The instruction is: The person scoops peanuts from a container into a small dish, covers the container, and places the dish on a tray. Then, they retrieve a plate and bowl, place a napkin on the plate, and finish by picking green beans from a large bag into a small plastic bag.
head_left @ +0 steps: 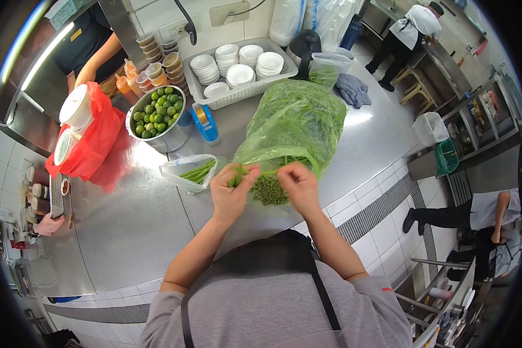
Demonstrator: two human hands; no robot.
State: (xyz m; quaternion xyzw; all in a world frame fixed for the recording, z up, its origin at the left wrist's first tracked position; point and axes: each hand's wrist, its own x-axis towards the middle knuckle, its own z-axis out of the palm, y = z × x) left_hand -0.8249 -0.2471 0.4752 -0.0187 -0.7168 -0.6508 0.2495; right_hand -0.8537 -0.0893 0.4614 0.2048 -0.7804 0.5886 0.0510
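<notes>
My left hand (229, 194) is closed on a few green stalks (238, 174). From it a thin green piece runs across to my right hand (300, 188), whose thumb and fingers are pinched together on its end. Just under my hands lies a heap of small dark green trimmings (269, 190) at the mouth of a big translucent green bag (298, 122) full of greens. Beside my left hand, a white plastic bag (185, 173) holds long cut green stalks (198, 173). The exact kind of vegetable I cannot make out.
On the steel counter (139, 232) stand a pot of limes (156, 113), a blue tape dispenser (205, 123), a basket of stacked white bowls (240, 95) and a red bag (93, 139) with white tubs. A grey cloth (352, 91) lies behind. Several people are nearby.
</notes>
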